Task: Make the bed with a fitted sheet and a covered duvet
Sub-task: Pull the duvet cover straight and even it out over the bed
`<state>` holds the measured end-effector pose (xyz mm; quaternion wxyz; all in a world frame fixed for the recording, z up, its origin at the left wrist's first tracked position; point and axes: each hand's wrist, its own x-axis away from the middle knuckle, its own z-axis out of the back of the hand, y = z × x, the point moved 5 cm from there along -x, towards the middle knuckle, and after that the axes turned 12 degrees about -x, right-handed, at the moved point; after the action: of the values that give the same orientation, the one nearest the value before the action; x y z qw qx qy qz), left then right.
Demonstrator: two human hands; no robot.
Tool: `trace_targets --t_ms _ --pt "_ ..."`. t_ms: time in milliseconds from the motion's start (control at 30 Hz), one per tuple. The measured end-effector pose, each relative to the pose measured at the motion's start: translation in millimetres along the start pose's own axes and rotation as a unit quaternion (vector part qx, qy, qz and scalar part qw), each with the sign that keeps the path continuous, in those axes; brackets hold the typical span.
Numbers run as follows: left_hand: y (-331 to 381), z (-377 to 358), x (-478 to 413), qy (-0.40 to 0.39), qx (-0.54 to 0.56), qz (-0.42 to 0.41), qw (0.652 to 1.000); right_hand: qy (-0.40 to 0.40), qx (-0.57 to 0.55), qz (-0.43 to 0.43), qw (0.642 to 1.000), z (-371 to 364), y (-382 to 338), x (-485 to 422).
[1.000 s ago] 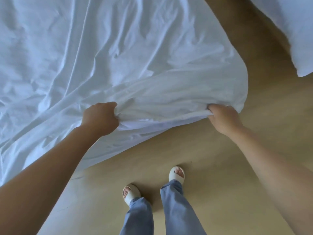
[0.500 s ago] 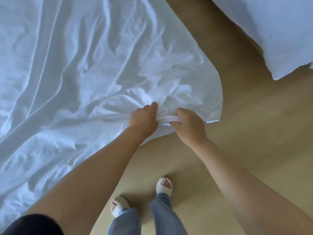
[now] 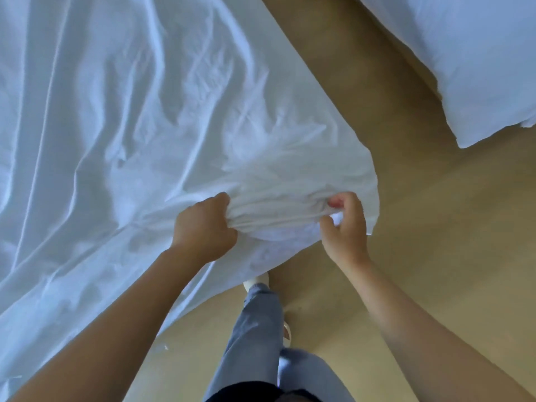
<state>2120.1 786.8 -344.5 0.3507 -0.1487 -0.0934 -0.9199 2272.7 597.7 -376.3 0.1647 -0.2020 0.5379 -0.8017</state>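
Fingers (image 3: 222, 200) of the left hand (image 3: 203, 230) are curled tight into a bunch of the gathered hem (image 3: 275, 221). On the right hand (image 3: 345, 230), thumb and fingertips pinch the same hem a little further along. Both hands are grasping cloth, neither released. The hem runs taut between them, at the near right corner of the fitted sheet (image 3: 145, 126). The rest of the sheet spreads in loose wrinkles to the left and far side. I cannot tell from here what lies under it.

I judge that I am at the sheet step, finding and opening the elastic corner pocket, with the duvet work not yet begun. Next I need to spread the pocket wider, carry it over the corner it belongs to, and pull down evenly so the elastic seats without twisting.

Against half a second ago, the hands are no longer almost knuckle to knuckle: they are apart, with a stretch of hem showing between them, though nearer together than a second ago. One leg (image 3: 255, 329) is now forward, and its slipper (image 3: 256, 281) sits at the sheet's edge. The tan floor (image 3: 435, 227) lies to the right, and some white bedding (image 3: 464, 68) rests at the far right, well apart from the sheet.
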Motion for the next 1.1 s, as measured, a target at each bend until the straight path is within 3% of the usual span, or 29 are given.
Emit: trace_targets --t_ms 33,67,100,133,167,200,233,300,533,667,733,833,900,967,1033,1100 --pt "1.6 -5.2 1.5 -0.014 0.001 -0.008 1.000 0.077 -0.082 -0.073 0.991 1.0 11.1 7.3" --pt "2.4 -9.7 2.5 -0.017 0.012 -0.011 1.000 0.176 -0.162 -0.153 0.959 2.7 25.2 12.7" --pt "2.7 -12.5 4.5 -0.014 0.024 -0.007 1.000 0.264 -0.228 -0.258 0.901 1.6 40.2 17.7" --pt "2.7 -15.5 7.8 -0.012 0.035 -0.001 0.999 0.292 -0.272 -0.384 0.833 -5.2 52.1 23.6" --pt "4.2 -17.8 10.4 -0.012 0.046 -0.001 0.999 0.246 -0.325 -0.481 0.776 -16.1 59.2 24.4" --pt "6.5 -19.6 12.2 -0.016 0.054 -0.007 0.998 0.156 -0.410 -0.512 0.738 -29.4 61.0 16.5" --pt "9.2 -19.8 13.4 -0.023 0.056 -0.011 0.998 0.071 -0.501 -0.486 0.712 -37.4 54.4 2.3" --pt "14.6 -18.5 16.1 -0.027 0.038 -0.011 0.999 0.023 -0.599 -0.419 0.682 -34.7 42.1 -28.3" --pt "70.9 -31.8 25.5 -0.038 -0.119 0.026 0.992 0.028 -0.405 -0.435 0.804 13.9 20.5 -65.0" --pt "107.6 -13.6 35.9 -0.027 -0.083 0.077 0.993 0.023 -0.354 -0.362 0.862 57.2 -4.8 -62.2" --pt "113.8 12.0 58.7 0.039 -0.038 0.094 0.994 0.016 -0.350 -0.263 0.899 81.6 -33.6 -59.6" --pt "123.4 51.0 128.7 0.217 -0.018 0.087 0.972 -0.027 -0.309 -0.099 0.945 118.4 -70.9 -34.6" --pt "128.7 49.0 155.5 0.245 -0.023 0.090 0.965 -0.019 -0.284 -0.080 0.955 130.8 -61.6 -13.1" --pt "139.9 19.5 151.8 0.181 -0.015 0.085 0.980 0.002 -0.285 -0.159 0.945 133.0 -24.1 3.2" --pt "152.7 -30.9 132.6 0.042 -0.024 0.105 0.993 0.017 -0.264 -0.259 0.929 130.0 20.6 9.3" --pt "156.7 -79.0 116.9 -0.047 -0.039 0.131 0.990 0.018 -0.243 -0.314 0.918 124.9 52.6 5.0"
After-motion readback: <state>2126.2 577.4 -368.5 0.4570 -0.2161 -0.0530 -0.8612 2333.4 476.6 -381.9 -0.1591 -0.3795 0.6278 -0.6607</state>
